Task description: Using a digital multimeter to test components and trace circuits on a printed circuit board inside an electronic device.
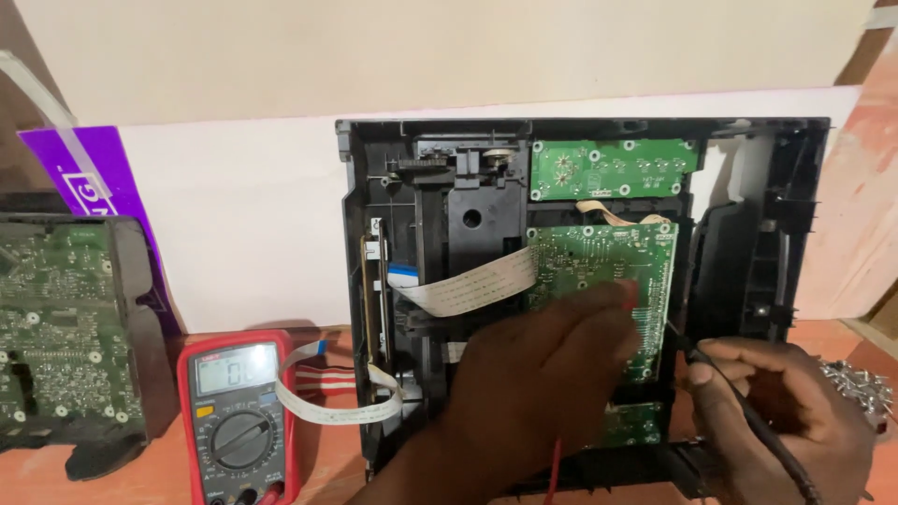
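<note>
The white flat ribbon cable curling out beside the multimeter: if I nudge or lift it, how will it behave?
The ribbon cable looks thin and already loops in a curve, so it is probably floppy and springy rather than stiff. It seems very light. One end runs into the black chassis, so it likely tugs back, and a sharp pull might crease it or strain the connection.

The light is soft and even, the picture is mostly sharp, and the hands look a little dark and blurry.
</note>
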